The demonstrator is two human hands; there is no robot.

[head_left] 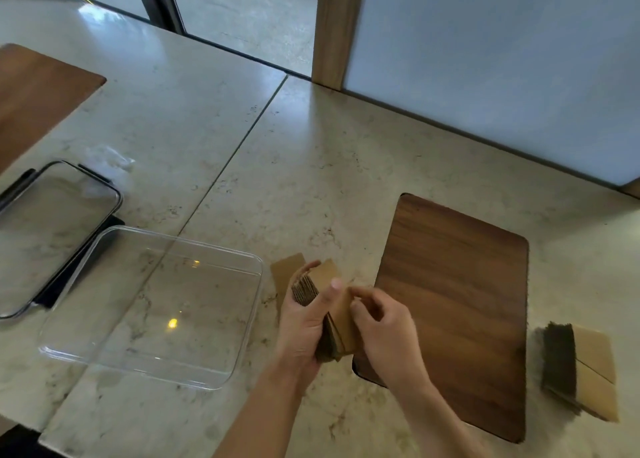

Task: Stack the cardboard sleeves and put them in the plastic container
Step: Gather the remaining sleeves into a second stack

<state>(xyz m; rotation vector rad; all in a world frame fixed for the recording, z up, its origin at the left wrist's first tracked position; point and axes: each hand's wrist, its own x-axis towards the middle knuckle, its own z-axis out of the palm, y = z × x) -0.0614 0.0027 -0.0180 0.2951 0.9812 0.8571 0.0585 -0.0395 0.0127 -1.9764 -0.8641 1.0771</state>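
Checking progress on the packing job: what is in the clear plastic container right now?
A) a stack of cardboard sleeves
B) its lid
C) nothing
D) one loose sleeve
C: the clear plastic container shows only countertop through its bottom; the cardboard sleeves are held between the left hand and right hand.

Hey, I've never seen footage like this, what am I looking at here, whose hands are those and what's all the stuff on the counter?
This is one picture from a camera worn on a person's head, looking down at their own bare hands. There is no robot. The left hand grips a stack of cardboard sleeves, and the right hand pinches its edge. To the left on the stone counter sits a clear plastic container with nothing in it, and its lid lies beyond. One loose sleeve lies behind the hands. A wooden board is on the right, with another pile of sleeves past it.
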